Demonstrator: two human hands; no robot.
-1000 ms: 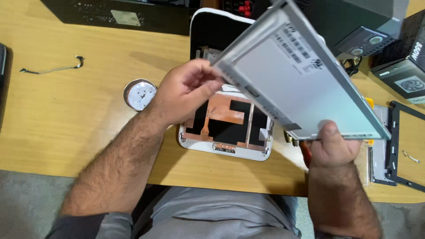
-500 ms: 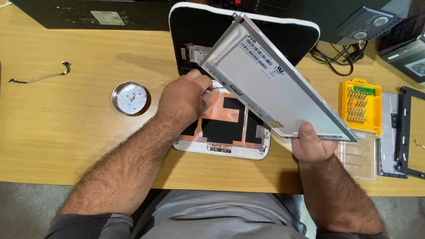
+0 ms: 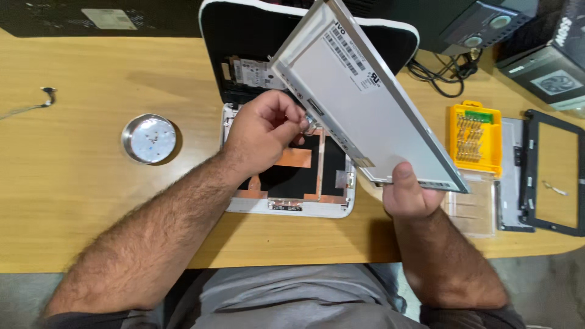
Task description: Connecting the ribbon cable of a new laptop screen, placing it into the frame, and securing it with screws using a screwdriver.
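Observation:
A grey laptop display panel is held tilted above an opened white laptop base, its metal back with labels facing me. My right hand grips the panel's near lower corner. My left hand pinches a small connector or tape piece at the panel's left edge. Under the panel lies the laptop's black lid shell with a white rim, and copper-coloured foil and a circuit board show inside the base.
A round metal dish sits to the left on the wooden table. A yellow screwdriver-bit case, a clear lid, and a black screen bezel lie to the right. Black devices and cables line the far edge. A loose wire lies far left.
The panel has been held up throughout and tilted more upright toward the right. My left hand shifted from resting flat by the panel's edge to pinching a small part there.

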